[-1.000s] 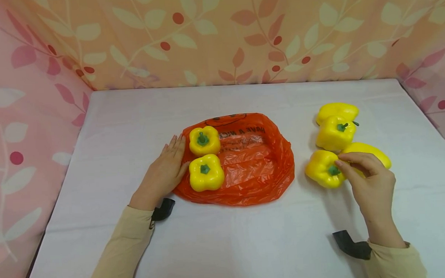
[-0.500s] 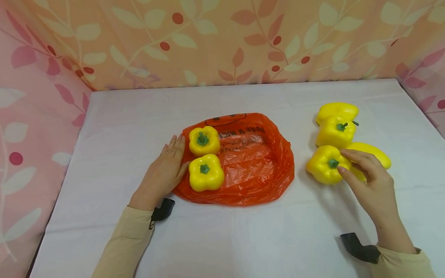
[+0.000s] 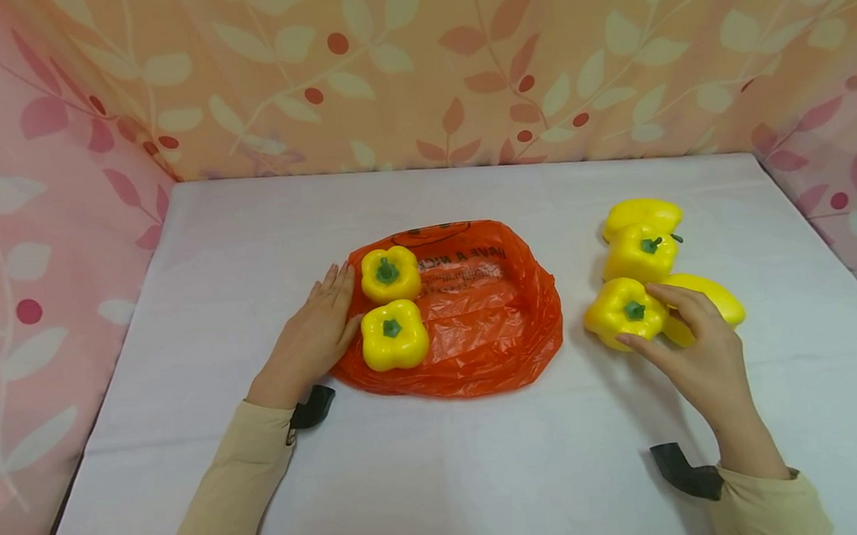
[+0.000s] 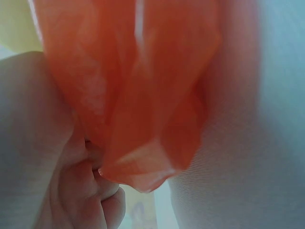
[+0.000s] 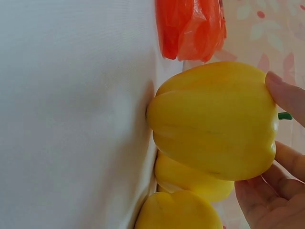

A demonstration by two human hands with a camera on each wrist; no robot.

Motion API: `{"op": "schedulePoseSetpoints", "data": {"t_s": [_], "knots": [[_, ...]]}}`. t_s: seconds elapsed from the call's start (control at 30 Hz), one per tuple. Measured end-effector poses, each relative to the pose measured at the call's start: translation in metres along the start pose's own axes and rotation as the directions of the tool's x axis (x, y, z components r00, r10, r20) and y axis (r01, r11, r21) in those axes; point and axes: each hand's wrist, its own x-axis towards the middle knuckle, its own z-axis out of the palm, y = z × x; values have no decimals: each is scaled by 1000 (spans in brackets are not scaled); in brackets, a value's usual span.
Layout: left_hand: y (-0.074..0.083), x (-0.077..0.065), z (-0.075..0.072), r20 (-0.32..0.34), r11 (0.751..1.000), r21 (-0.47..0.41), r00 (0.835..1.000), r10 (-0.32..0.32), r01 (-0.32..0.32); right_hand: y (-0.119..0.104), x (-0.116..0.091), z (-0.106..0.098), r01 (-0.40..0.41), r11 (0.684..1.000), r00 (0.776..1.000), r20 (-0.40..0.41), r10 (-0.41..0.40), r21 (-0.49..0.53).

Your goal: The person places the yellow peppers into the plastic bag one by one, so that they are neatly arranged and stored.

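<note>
1. Right hand (image 3: 704, 352): holds a yellow pepper (image 3: 607, 318) between thumb and fingers, thumb on its near side, fingers on its far right side. The right-wrist view confirms contact on both sides, near the stem end.
2. Change noted: one second ago the fingertips were at the stem and the pepper leaned over towards the near right. The pepper has since been turned more upright, and the grasp has widened from the stem to the body.
3. Assessment: this appears a steadier hold, better suited to controlling the pepper's weight. The smooth, rounded skin could still slip.
4. Position of the held pepper: right part of the bench (image 3: 478, 470), well apart from the bag. Its lower end sits at or very close to the cloth; whether it is fully clear cannot be told.
5. Left hand (image 3: 306, 339): grips nothing visible; fingers extended, resting along the left edge of the red plastic bag (image 3: 484, 336). No change observed.
6. Bag: carries a far pepper (image 3: 409, 288) and a near pepper (image 3: 382, 354) on its left part, both stem up. Unchanged.
7. Remaining stock, right side: a rear pepper (image 3: 639, 213), a middle pepper (image 3: 634, 267) just nearer, and a side pepper (image 3: 716, 298) partly hidden behind the right hand.
</note>
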Motion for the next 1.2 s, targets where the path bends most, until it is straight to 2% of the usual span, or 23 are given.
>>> {"op": "schedulePoseSetpoints", "data": {"t_s": [0.2,0.57,1.2], "knots": [[0,0,0,-3,1000,5,1000,2,-2,-1,1,-2,29,1000,999,-32,-29,11],[1,-1,0,-7,1000,11,1000,9,-9,-14,11,-1,154,982,985,-99,-143,108],[1,-2,1,-31,1000,17,999,11,-11,-51,29,6,251,957,968,-41,-248,148]]}}
